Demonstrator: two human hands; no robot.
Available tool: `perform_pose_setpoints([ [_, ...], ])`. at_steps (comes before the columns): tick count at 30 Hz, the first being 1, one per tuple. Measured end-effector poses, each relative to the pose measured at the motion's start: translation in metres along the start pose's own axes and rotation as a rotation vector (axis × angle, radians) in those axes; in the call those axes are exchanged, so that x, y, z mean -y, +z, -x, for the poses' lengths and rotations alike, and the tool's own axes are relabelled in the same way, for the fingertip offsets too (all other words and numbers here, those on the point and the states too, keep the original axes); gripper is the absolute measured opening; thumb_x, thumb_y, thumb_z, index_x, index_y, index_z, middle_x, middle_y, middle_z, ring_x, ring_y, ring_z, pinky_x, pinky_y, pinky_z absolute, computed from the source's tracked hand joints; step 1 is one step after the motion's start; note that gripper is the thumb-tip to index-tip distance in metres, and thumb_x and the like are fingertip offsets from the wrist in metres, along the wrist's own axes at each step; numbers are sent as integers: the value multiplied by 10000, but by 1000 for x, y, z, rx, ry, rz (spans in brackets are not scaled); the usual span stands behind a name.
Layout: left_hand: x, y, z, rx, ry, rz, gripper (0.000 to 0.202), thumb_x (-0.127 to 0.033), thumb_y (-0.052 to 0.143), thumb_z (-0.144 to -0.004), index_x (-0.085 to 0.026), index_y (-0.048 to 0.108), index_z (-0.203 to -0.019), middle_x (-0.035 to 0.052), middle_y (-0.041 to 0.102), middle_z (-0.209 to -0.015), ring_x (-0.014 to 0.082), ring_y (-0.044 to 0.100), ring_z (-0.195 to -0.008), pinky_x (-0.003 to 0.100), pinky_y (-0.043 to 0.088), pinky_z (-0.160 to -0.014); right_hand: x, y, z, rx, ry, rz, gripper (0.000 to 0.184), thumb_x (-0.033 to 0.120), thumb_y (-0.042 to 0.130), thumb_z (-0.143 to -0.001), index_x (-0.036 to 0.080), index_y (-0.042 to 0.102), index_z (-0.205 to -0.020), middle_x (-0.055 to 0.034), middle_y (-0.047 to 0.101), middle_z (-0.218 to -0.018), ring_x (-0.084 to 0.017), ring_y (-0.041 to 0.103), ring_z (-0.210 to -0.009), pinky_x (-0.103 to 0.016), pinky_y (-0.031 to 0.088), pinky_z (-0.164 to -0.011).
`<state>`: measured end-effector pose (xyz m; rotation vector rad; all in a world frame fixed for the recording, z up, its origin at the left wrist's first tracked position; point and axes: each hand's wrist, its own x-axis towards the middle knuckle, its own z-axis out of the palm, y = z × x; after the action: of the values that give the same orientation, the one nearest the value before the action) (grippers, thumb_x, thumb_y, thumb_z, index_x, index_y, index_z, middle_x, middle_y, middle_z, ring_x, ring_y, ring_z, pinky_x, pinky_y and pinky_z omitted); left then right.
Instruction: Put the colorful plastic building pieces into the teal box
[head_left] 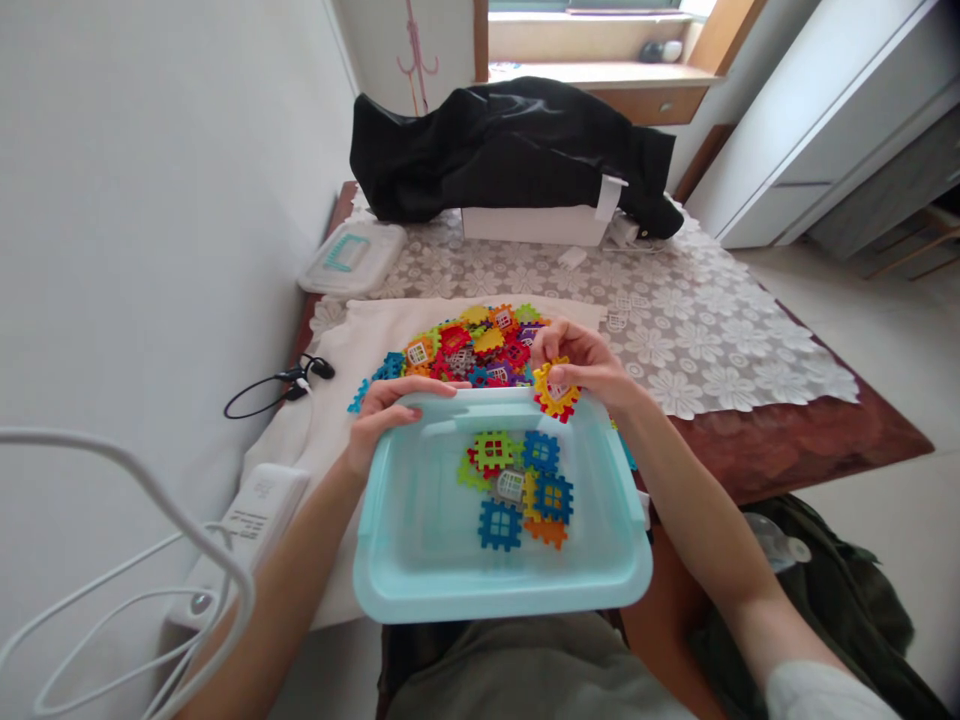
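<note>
A pale blue plastic bin sits in front of my body. Inside it lie several interlocking toy tiles, among them a blue tile, a green tile and a grey tile with a white window. My left hand grips the far left corner of the bin's rim, thumb inside, fingers along the edge. Over the far right rim, my right hand pinches a yellow and red building tile with a white insert. Just beyond the rim spreads a pile of colourful tiles, partly hidden by the bin and my right hand.
A white lid with a teal handle rests at the back left. Black earphones and a white power strip with cables lie left. Black cloth covers a white box at the back. White window pieces lie on the lace tablecloth.
</note>
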<state>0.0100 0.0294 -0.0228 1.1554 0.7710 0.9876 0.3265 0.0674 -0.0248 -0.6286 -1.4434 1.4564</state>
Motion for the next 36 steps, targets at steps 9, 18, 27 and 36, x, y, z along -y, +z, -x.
perform_pose_setpoints([
  [9, -1, 0, 0, 3, 6, -18, 376, -244, 716, -741, -157, 938, -1030, 144, 884, -1191, 369, 839, -1120, 374, 670, -925, -38, -15, -11, -180, -24, 398, 425, 650, 698, -1024, 232, 770, -1033, -89, 772, -1021, -248, 707, -934, -420, 592, -908],
  [18, -3, 4, 2, -12, 12, -44, 353, -251, 716, -760, -205, 944, -1025, 106, 892, -1166, 371, 828, -1162, 395, 673, -957, -81, -17, -12, -102, -4, 1170, 298, 373, 719, -1048, 238, 802, -1301, -151, 749, -1430, -378, 633, -1406, -601, 461, -1246],
  [27, 0, 0, 0, 10, 19, -45, 372, -255, 708, -753, -188, 942, -1035, 131, 883, -1204, 367, 827, -1167, 379, 676, -930, -74, -16, -16, -194, -156, 1046, 150, 234, 706, -996, 255, 809, -1102, -111, 773, -1170, -311, 694, -1201, -496, 529, -1150],
  [36, -1, 1, -1, 11, 15, -9, 360, -258, 726, -744, -180, 944, -1020, 131, 888, -1180, 319, 845, -1085, 318, 664, -903, -76, -13, -11, -68, -52, 875, 460, 264, 739, -910, 228, 737, -1369, -125, 777, -1370, -308, 734, -1258, -483, 551, -1170],
])
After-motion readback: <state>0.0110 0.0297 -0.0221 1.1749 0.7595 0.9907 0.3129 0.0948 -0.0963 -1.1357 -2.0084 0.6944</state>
